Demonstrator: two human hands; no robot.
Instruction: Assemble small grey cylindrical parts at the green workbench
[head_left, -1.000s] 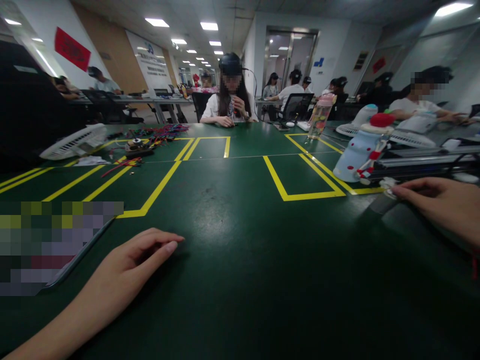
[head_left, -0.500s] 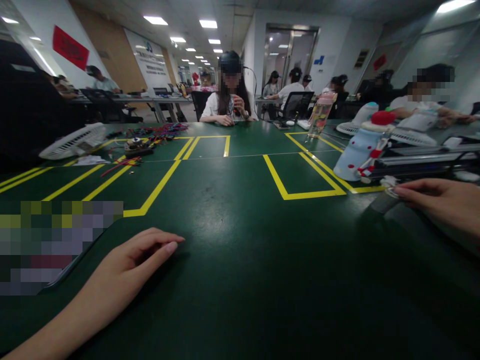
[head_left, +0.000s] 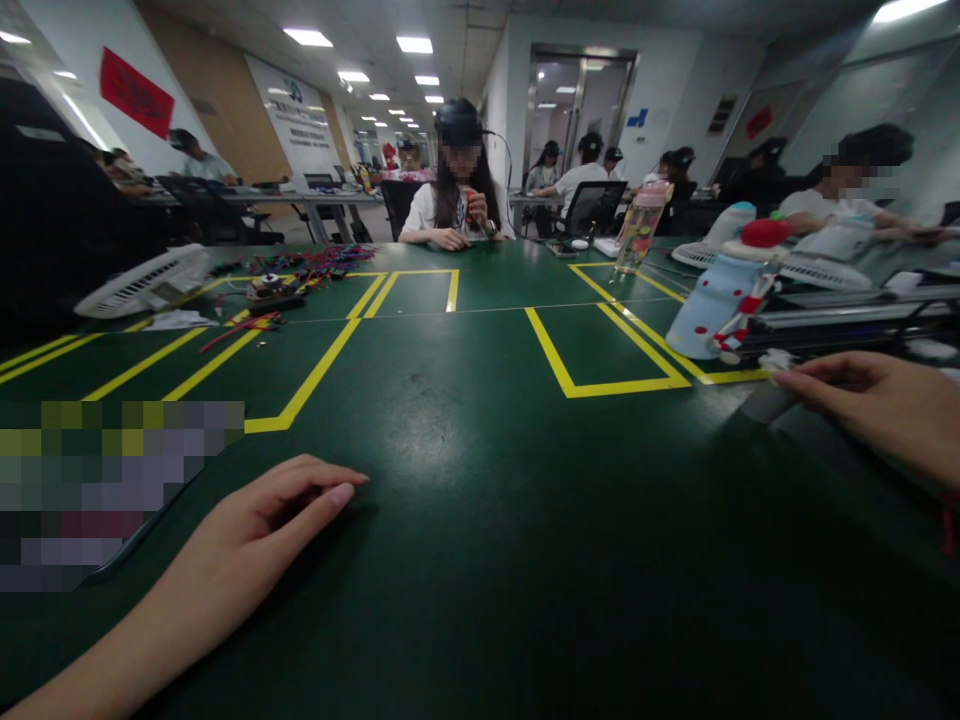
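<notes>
My left hand [head_left: 270, 515] rests on the green table [head_left: 480, 560] at the lower left, open and holding nothing, its thumb a little apart from its loosely curved fingers. At the right edge, my right hand [head_left: 870, 400] has thumb and fingers pinched together just above the table. A small greyish thing [head_left: 766, 402] shows at its fingertips, too dim to name. Just behind the fingertips lies a crumpled white piece [head_left: 776, 359]. A light blue bottle [head_left: 701, 315] with a red top stands beyond it.
Wires and small parts [head_left: 322, 265] lie at the back left beside a white fan [head_left: 146, 285]. A pink-topped clear bottle [head_left: 643, 230] stands at the back right, near dark metal rails [head_left: 840, 318]. Across the table sits a person [head_left: 457, 205]. Yellow tape [head_left: 322, 375] marks the tabletop.
My right hand has moved slightly left, and a pale ring-like spot at its fingertips no longer shows. My left hand has stayed in place.
</notes>
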